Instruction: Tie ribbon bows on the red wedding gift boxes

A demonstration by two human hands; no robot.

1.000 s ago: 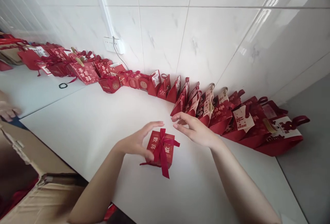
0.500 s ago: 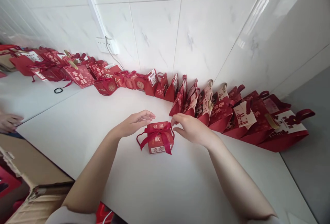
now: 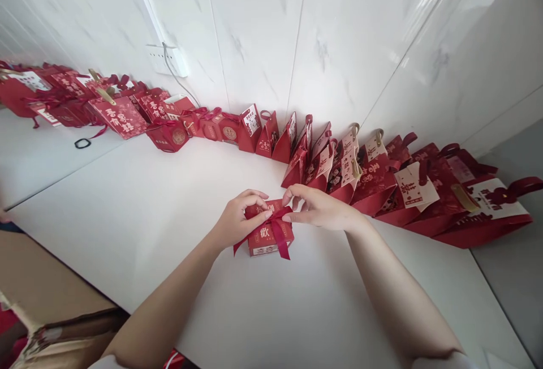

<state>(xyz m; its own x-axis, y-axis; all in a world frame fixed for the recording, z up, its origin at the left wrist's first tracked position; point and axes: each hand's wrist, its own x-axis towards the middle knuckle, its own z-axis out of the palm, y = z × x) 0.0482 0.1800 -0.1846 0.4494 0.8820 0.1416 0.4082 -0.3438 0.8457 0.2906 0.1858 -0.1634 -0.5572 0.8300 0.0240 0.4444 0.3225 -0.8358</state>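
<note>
A small red gift box [image 3: 267,239] with pale lettering stands on the white table. Around it a dark red ribbon [image 3: 280,236] is tied in a bow on top, its tails hanging down the sides. My left hand [image 3: 237,219] is at the bow's left side, thumb and fingers closed on the ribbon. On the other side, my right hand [image 3: 316,207] has its thumb and curled fingers closed on the ribbon's right loop. Fingers partly cover the bow and the back of the box.
Red gift boxes and bags [image 3: 369,182] line the wall to the right, and more red boxes [image 3: 123,114] stand at the left. A black ring-shaped band [image 3: 82,143] lies on the table. A wall socket [image 3: 167,60] has a cable, and an open cardboard box [image 3: 46,284] is at lower left.
Both hands have come in from beside the box onto the bow, fingers closing on its loops. The view has shifted slightly, and the other person's hand at left is nearly out of sight.
</note>
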